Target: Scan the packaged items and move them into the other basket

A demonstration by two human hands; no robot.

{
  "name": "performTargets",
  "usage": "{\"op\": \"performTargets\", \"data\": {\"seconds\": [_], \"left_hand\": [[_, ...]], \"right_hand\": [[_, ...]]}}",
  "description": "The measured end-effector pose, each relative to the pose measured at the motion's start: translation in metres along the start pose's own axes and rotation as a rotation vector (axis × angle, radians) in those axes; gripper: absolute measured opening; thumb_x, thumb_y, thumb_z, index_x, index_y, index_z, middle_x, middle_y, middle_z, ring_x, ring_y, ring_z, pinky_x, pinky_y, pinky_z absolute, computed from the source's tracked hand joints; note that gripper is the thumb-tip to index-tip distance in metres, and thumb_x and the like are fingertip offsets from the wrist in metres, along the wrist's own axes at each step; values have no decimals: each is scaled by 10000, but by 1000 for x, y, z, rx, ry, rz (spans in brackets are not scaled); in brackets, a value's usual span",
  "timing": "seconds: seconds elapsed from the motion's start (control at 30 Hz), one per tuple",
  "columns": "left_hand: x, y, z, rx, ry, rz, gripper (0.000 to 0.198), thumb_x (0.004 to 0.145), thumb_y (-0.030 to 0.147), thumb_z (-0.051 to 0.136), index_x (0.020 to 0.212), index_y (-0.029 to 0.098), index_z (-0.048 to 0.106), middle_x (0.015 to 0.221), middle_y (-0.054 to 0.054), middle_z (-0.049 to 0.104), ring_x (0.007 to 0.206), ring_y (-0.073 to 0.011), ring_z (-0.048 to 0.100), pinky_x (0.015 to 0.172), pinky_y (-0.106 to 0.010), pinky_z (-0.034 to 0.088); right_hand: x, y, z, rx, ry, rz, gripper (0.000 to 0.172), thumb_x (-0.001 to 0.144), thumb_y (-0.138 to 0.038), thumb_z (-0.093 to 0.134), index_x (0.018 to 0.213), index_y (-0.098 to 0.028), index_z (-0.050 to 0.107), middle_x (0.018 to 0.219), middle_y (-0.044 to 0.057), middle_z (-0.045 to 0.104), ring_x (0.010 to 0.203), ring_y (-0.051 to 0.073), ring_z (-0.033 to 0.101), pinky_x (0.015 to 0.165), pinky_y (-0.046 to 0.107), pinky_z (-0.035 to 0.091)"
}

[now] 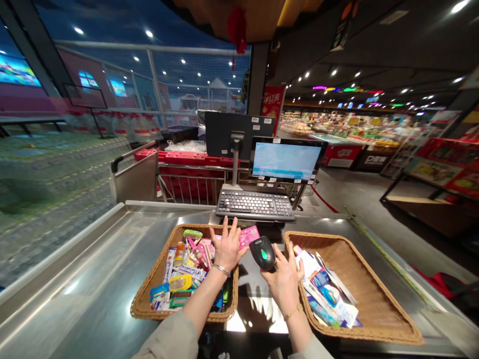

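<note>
My left hand (226, 248) is over the inner edge of the left wicker basket (144, 291), its fingers spread. A flat pink packet (249, 236) sticks out between its thumb and index finger. Close beside the packet is a black barcode scanner (262, 253) with a green light on top, and my right hand (283, 279) is closed around its near side. The scanner's handle is hidden. Small packaged goods (190, 269) of many colours fill the left basket. In the right wicker basket (374, 284), white and blue packages (329, 291) lie along the left side.
A black keyboard (256, 203) stands behind the baskets, below a lit screen (286, 160) and the back of a second monitor (224, 134). The metal counter (86, 279) has a raised rim. Beyond it are a metal cart (190, 184) and bottle stacks (56, 169).
</note>
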State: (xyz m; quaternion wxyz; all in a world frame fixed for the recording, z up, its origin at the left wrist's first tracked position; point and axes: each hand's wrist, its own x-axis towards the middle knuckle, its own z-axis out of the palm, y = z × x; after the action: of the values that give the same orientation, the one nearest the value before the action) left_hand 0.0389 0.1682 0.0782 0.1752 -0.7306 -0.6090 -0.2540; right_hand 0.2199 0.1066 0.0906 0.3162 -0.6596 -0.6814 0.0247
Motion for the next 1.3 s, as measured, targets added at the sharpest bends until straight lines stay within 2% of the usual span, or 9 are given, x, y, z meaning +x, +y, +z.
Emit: {"op": "performTargets", "data": {"seconds": [0.33, 0.47, 0.57, 0.7, 0.87, 1.03, 1.3], "left_hand": [[5, 9, -2, -28, 41, 41, 569, 787, 535, 630, 1252, 209, 615, 1516, -116, 364, 1475, -367, 99, 1091, -703, -161], [13, 21, -5, -44, 43, 53, 561, 794, 543, 620, 1258, 227, 611, 1521, -98, 361, 1469, -373, 136, 1087, -708, -168], [21, 36, -9, -55, 26, 50, 573, 789, 563, 616, 1265, 245, 607, 1535, -84, 341, 1474, -376, 98, 1094, -724, -129], [31, 60, -11, -68, 11, 75, 618, 773, 596, 617, 1276, 238, 601, 1539, -93, 335, 1476, -388, 47, 1087, -747, -104], [38, 89, -8, -78, -3, 117, 594, 792, 596, 595, 1263, 234, 606, 1551, -82, 308, 1476, -380, 72, 1089, -733, -129], [40, 116, 0, -87, -32, 138, 577, 807, 598, 570, 1259, 242, 610, 1547, -65, 324, 1476, -367, 104, 1092, -721, -149], [41, 160, 17, -106, -100, 221, 570, 800, 607, 552, 1230, 240, 628, 1549, -78, 331, 1479, -378, 56, 1095, -733, -124]], "right_hand": [[-8, -3, -11, -24, 70, 47, 200, 729, -255, 595, 885, -255, 721, 1341, 35, 591, 1427, 356, 231, 1082, 643, 136], [-4, 4, -18, -48, 108, 53, 183, 714, -280, 617, 855, -256, 731, 1351, 42, 583, 1402, 363, 283, 1087, 619, 166], [-1, 13, -25, -85, 145, 59, 209, 731, -301, 614, 898, -268, 735, 1346, 36, 587, 1400, 355, 287, 1086, 597, 181], [1, 33, -36, -120, 190, 109, 291, 764, -362, 603, 1007, -256, 723, 1310, 58, 614, 1398, 357, 283, 1066, 593, 185], [1, 62, -48, -141, 248, 184, 371, 797, -445, 566, 1075, -243, 707, 1302, 66, 619, 1381, 338, 307, 1064, 567, 183], [1, 91, -57, -133, 301, 246, 383, 820, -527, 518, 949, -248, 746, 1273, 67, 639, 1386, 333, 291, 1071, 552, 161], [2, 146, -65, -155, 361, 395, 418, 791, -562, 501, 926, -252, 746, 1238, 66, 660, 1367, 311, 325, 1063, 535, 178]]}}
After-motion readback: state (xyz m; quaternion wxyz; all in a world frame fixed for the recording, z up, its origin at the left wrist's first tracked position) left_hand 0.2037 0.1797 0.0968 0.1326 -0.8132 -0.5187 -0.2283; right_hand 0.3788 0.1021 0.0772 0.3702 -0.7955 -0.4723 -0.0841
